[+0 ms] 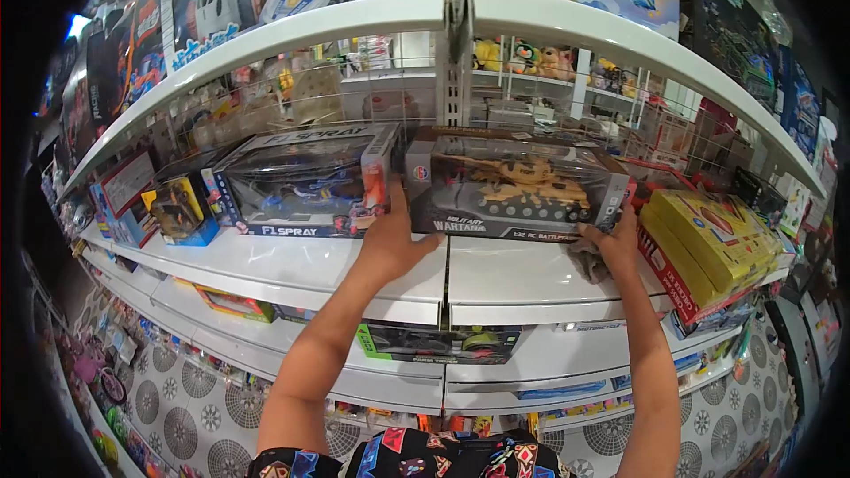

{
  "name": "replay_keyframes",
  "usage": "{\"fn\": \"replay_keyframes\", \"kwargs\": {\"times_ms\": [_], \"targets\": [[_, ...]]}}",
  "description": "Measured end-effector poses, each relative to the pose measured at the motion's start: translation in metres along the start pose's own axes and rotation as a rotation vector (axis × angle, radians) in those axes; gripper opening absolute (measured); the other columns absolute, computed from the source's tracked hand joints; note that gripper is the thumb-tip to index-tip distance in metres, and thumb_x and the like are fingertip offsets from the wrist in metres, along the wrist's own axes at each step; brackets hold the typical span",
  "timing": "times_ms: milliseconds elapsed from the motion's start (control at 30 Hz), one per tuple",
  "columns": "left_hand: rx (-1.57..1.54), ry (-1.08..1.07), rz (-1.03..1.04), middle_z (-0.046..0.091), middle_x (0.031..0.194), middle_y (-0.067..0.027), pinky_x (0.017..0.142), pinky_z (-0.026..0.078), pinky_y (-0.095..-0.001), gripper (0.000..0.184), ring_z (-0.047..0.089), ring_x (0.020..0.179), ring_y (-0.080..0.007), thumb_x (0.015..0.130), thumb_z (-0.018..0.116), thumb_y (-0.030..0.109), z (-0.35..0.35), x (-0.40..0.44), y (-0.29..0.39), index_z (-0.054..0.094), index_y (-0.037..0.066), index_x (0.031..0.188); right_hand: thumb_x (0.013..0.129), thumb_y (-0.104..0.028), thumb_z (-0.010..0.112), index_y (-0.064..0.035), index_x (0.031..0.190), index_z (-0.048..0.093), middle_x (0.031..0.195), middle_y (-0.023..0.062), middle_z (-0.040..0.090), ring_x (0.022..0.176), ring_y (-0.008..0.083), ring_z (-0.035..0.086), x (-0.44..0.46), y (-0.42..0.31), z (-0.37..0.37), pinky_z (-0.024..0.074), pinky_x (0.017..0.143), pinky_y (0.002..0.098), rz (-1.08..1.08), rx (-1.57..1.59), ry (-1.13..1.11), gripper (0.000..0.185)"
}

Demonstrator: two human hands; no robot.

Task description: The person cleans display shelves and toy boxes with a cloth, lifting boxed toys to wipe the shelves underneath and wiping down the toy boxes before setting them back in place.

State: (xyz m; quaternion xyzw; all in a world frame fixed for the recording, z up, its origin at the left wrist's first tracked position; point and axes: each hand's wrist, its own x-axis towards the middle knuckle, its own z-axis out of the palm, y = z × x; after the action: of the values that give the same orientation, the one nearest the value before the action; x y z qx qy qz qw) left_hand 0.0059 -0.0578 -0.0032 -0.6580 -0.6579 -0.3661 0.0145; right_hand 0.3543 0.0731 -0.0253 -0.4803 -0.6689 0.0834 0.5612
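Military Wartank box (509,184), one: set behind the white shelf's (522,279) front edge. Left end flanked by spread left hand (395,243); lower right corner touched by right hand (619,243), grip indeterminable; grey cloth (586,262) seen beneath.

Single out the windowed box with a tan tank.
The WARTANK box, between the left hand and right hand; the SPRAY box beside it shows blue contents.
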Motion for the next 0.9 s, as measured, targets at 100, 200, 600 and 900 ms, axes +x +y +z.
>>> {"fn": "replay_keyframes", "kwargs": {"times_ms": [100, 200, 600, 900], "targets": [[-0.086, 0.060, 0.135, 0.055, 0.117, -0.0308, 0.089, 0.046, -0.0450, 0.098, 0.058, 0.100, -0.0463, 0.074, 0.071, 0.037, -0.007, -0.044, 0.004, 0.015, 0.001, 0.145, 0.060, -0.025, 0.084, 0.0016, 0.110, 0.047, 0.104, 0.0196, 0.055, 0.095, 0.0335, 0.054, -0.001, 0.011, 0.001, 0.0425, 0.084, 0.0383, 0.014, 0.116, 0.056, 0.068], [0.073, 0.077, 0.198, 0.053, 0.122, -0.0287, 0.100, 0.037, -0.0478, 0.088, 0.048, 0.116, -0.0472, 0.074, 0.070, 0.036, -0.021, -0.087, -0.006, 0.027, 0.001, 0.143, 0.061, -0.025, 0.083, 0.0005, 0.102, 0.048, 0.092, 0.0162, 0.058, 0.083, 0.0305, 0.056, -0.006, -0.005, -0.009, 0.0437, 0.075, 0.0385, 0.097, -0.128, 0.113, 0.061], [0.306, 0.571, 0.174, 0.059, 0.115, -0.0109, 0.106, 0.023, -0.0502, 0.054, 0.048, 0.117, -0.0326, 0.076, 0.069, 0.041, -0.011, -0.128, -0.091, 0.059, 0.005, 0.115, 0.075, -0.023, 0.069, -0.0002, 0.085, 0.059, 0.085, 0.0151, 0.061, 0.081, 0.0314, 0.058, -0.033, -0.024, -0.026, 0.0446, 0.070, 0.0391, -0.325, -0.447, -0.254, 0.027], [0.190, 0.571, 0.219, 0.058, 0.116, -0.0101, 0.106, 0.023, -0.0497, 0.050, 0.048, 0.117, -0.0320, 0.074, 0.070, 0.032, -0.016, -0.133, -0.097, 0.058, 0.006, 0.115, 0.084, -0.019, 0.056, -0.0007, 0.107, 0.062, 0.105, 0.0240, 0.061, 0.096, 0.0384, 0.060, -0.034, 0.040, -0.051, 0.0463, 0.083, 0.0454, -0.279, -0.755, -0.115, 0.030]]}}
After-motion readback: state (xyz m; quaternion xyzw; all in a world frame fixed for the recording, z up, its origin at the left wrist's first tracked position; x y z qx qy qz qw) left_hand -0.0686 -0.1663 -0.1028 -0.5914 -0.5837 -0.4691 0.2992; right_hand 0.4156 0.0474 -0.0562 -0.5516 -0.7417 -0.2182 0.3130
